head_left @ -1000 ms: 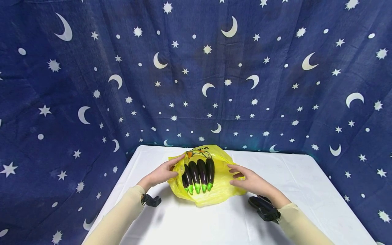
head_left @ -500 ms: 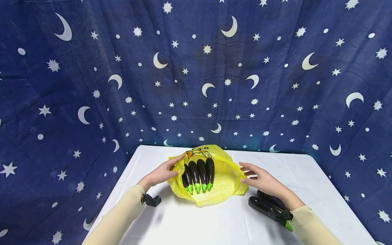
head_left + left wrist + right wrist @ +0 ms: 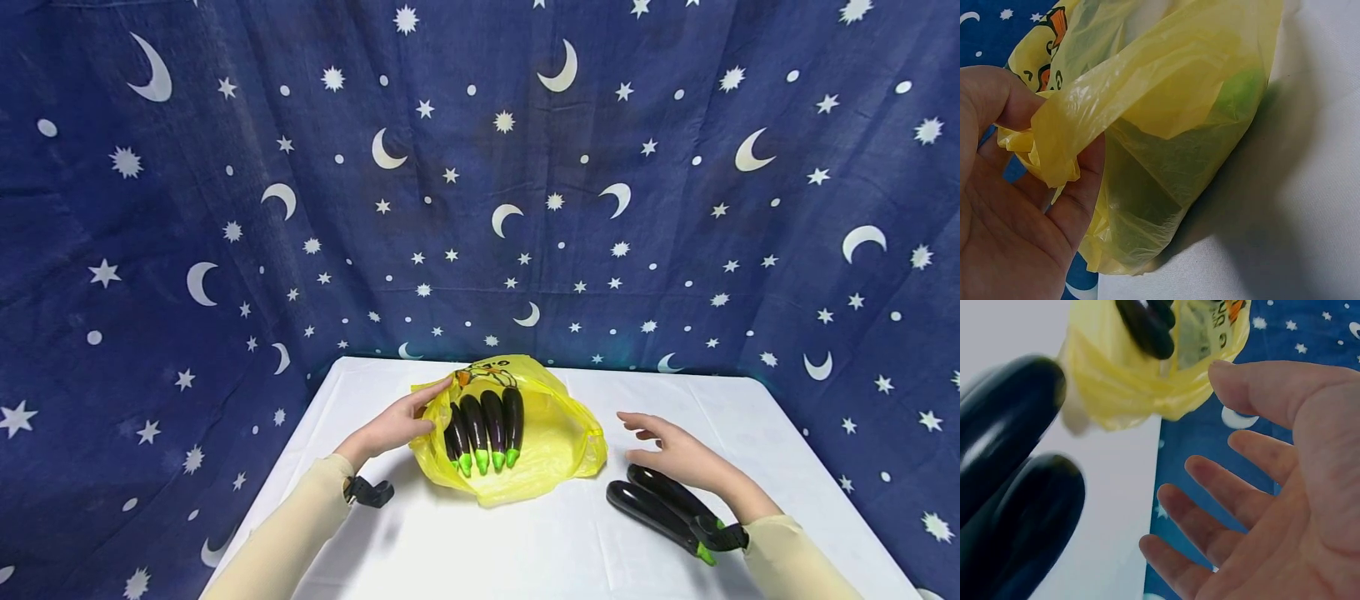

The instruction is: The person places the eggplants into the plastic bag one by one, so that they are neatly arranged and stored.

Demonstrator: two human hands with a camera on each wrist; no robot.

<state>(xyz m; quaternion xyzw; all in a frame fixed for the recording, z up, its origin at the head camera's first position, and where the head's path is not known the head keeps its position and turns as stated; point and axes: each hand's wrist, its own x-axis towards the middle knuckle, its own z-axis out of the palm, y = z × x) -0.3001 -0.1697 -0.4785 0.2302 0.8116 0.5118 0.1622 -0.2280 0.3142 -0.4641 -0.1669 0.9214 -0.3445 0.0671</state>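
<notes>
Overhead, we see our left hand point(image 3: 397, 423) pinching the rim of the yellow bag point(image 3: 551, 450) on the white table point(image 3: 525, 550), four eggplants point(image 3: 483, 432) lying inside it. Our right hand point(image 3: 678, 454) hovers with fingers loosely spread, just above two loose eggplants point(image 3: 656, 504) beside the bag. At the left wrist, thumb and fingers point(image 3: 1079, 187) clamp bunched yellow plastic point(image 3: 1166, 125). At the right wrist, the open palm point(image 3: 1291, 506) holds nothing; both loose eggplants point(image 3: 1016, 487) lie close by.
</notes>
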